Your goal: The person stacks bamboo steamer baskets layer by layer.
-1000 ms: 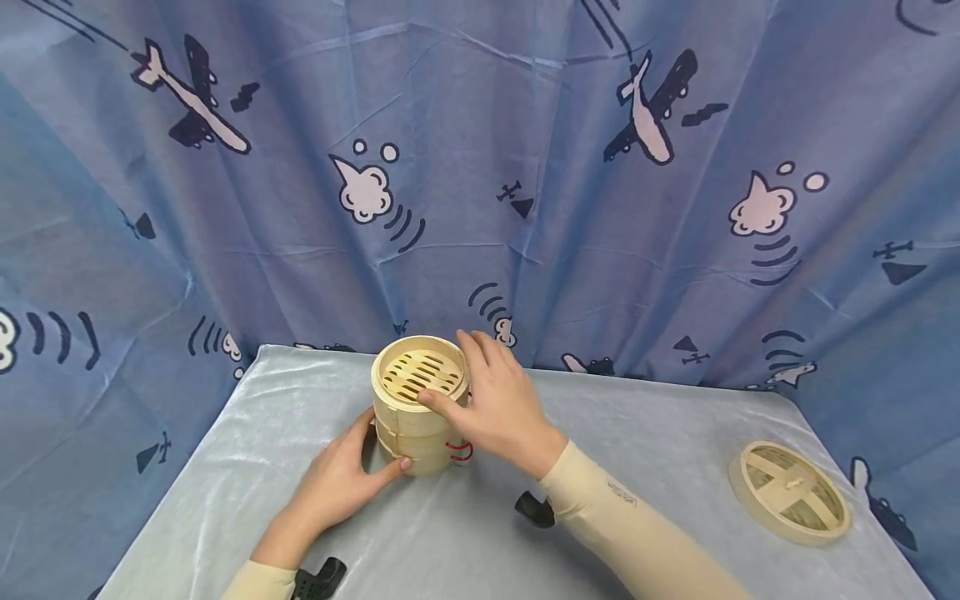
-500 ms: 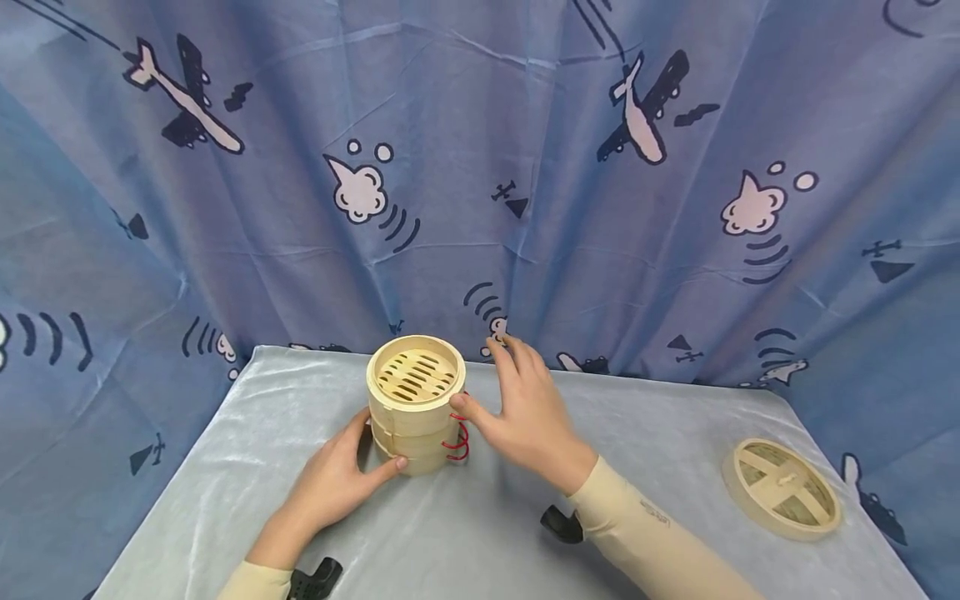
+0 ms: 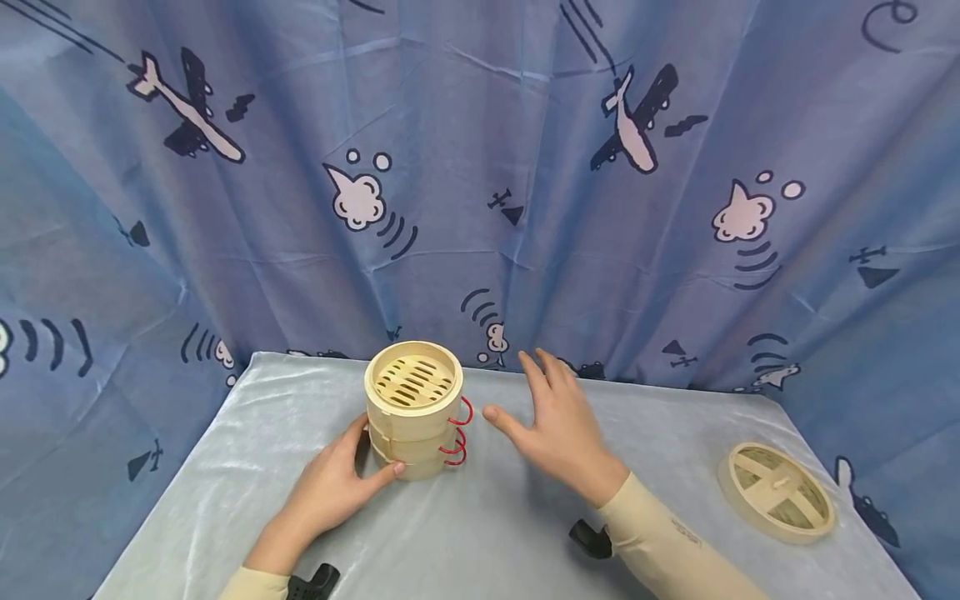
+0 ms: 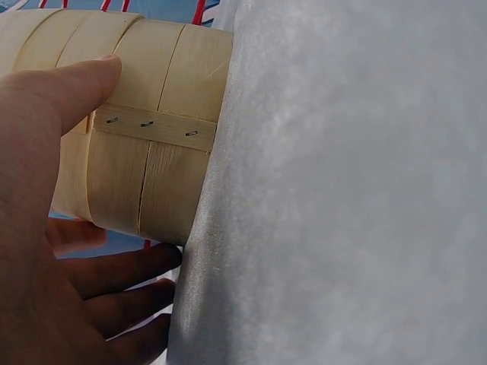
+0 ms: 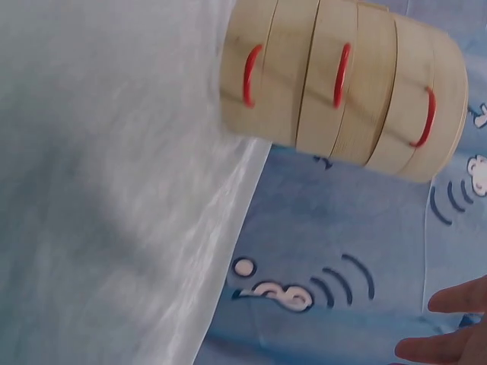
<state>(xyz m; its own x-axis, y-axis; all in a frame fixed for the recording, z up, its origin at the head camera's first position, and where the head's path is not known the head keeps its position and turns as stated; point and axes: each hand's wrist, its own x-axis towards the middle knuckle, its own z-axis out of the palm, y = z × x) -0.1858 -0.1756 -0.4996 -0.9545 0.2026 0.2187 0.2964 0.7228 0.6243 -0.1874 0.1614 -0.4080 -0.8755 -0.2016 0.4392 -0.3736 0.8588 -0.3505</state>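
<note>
Three stacked round bamboo steamer baskets (image 3: 414, 410) stay gripped low down by the left hand (image 3: 335, 483), while the right hand (image 3: 561, 429) has let go, fingers spread.

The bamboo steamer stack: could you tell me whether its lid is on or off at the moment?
Off. The steamer stack shows its slatted top tier uncovered, and the lid lies apart on the table's right side.

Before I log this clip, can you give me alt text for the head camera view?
A person's left hand holds the base of a stack of three bamboo steamer baskets on a grey cloth-covered table, while the right hand hovers open beside it. A bamboo lid lies at the table's right edge, before a blue airplane-print curtain.
</note>
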